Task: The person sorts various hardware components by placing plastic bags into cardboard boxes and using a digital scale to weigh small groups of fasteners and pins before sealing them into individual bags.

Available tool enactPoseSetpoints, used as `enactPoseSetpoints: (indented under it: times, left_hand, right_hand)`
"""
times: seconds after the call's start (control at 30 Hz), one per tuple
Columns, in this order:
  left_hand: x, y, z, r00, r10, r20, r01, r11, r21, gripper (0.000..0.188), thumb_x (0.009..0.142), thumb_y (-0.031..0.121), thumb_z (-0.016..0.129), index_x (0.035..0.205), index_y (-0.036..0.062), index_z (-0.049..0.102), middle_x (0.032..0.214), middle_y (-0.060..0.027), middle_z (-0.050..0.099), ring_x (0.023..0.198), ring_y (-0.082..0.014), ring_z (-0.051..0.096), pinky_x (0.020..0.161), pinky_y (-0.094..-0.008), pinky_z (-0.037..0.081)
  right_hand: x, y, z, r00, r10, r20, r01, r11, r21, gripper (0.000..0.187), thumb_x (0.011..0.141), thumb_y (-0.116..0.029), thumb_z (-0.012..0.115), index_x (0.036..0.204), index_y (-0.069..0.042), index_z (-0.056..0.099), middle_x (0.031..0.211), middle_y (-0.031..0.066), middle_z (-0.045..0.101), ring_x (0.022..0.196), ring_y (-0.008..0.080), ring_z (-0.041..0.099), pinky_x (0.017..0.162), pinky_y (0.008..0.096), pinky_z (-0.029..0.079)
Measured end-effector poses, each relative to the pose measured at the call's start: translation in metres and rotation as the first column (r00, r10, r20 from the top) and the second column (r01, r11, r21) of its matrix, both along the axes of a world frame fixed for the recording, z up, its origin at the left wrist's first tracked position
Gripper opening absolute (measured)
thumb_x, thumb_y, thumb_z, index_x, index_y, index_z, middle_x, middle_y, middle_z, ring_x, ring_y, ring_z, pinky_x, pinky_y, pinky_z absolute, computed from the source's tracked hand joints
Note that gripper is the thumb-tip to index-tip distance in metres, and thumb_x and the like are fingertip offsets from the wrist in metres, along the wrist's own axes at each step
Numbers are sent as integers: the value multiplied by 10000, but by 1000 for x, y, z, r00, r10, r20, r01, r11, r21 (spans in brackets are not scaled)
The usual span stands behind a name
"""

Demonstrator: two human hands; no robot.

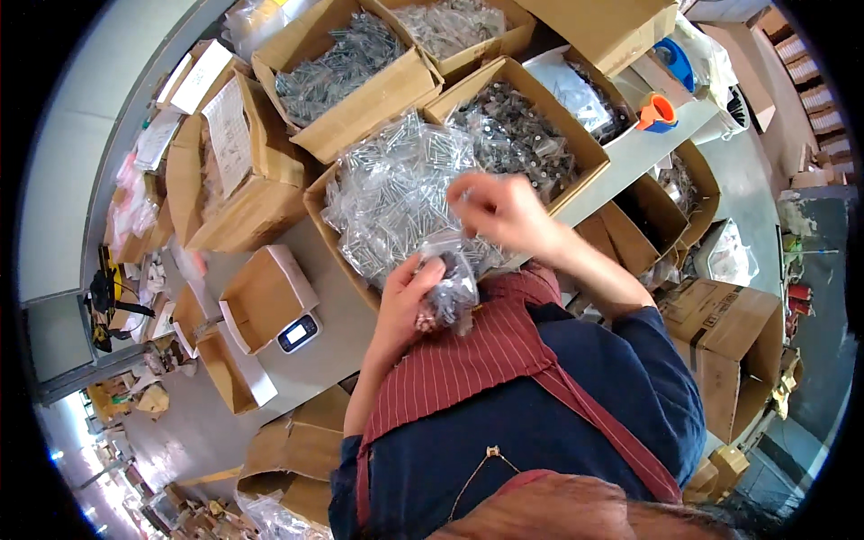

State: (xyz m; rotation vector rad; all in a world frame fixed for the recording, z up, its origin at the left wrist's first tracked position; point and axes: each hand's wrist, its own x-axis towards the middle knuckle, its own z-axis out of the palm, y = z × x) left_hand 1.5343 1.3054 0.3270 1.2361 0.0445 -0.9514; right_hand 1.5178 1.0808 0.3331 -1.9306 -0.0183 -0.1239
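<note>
My left hand (407,295) is closed round a clear plastic bag (456,286) with dark small parts in it, held near my apron at the front edge of a carton. The bag's upper end points toward my right hand (508,214). That hand hovers just above and to the right, its fingers curled in, slightly blurred; whatever they may pinch is too small to make out. Beneath both hands lies a heap of clear bags of silvery screws (387,184) in an open cardboard box (321,209). To the right, another box (589,166) holds bags of dark parts (517,130).
Farther back stand open cartons of bagged metal pieces (346,67). An orange tape roll (659,110) sits at the right table edge. At left are a tall carton (270,175), a shallow cardboard tray (265,297) and a small device with a screen (298,333). More cartons (720,333) stand right.
</note>
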Motion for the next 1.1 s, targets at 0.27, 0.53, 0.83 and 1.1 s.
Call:
enactPoseSetpoints:
  times: [0.27, 0.53, 0.83, 1.1]
  left_hand:
    - [2, 47, -6, 891, 416, -181, -440, 889, -124, 354, 953, 278, 524, 1177, 9, 572, 1037, -125, 675, 917, -253, 677, 811, -392, 563]
    - [3, 59, -8, 827, 526, -200, -549, 831, -85, 379, 952, 312, 534, 1195, 27, 589, 1122, -113, 672, 989, -260, 665, 852, -406, 543]
    - [10, 29, -3, 904, 322, -280, -383, 902, -198, 708, 860, 345, 514, 1383, -121, 416, 1105, -176, 661, 903, -270, 664, 736, -363, 561]
    - [1, 35, -3, 942, 263, -210, -308, 926, -219, 542, 852, 282, 480, 1232, -99, 546, 1069, -236, 648, 957, -313, 649, 839, -409, 539]
  right_hand:
    - [26, -137, -122, 886, -460, -48, 154, 391, -907, 237, 813, -114, 606, 1035, -34, 583, 1009, 173, 646, 1008, 361, 637, 828, 461, 537]
    - [11, -127, -87, 907, -359, -221, 382, 921, 71, 191, 935, -188, 621, 901, -3, 657, 804, 32, 655, 756, 126, 616, 718, 275, 491]
    - [11, -44, -17, 936, -59, -346, 310, 600, 738, 182, 972, -204, 556, 942, -40, 630, 801, 10, 608, 671, 111, 586, 650, 257, 484]
    - [4, 24, 10, 833, 504, -229, -332, 785, 523, 220, 995, -174, 573, 1049, 20, 664, 832, 42, 674, 711, 91, 620, 654, 251, 512]
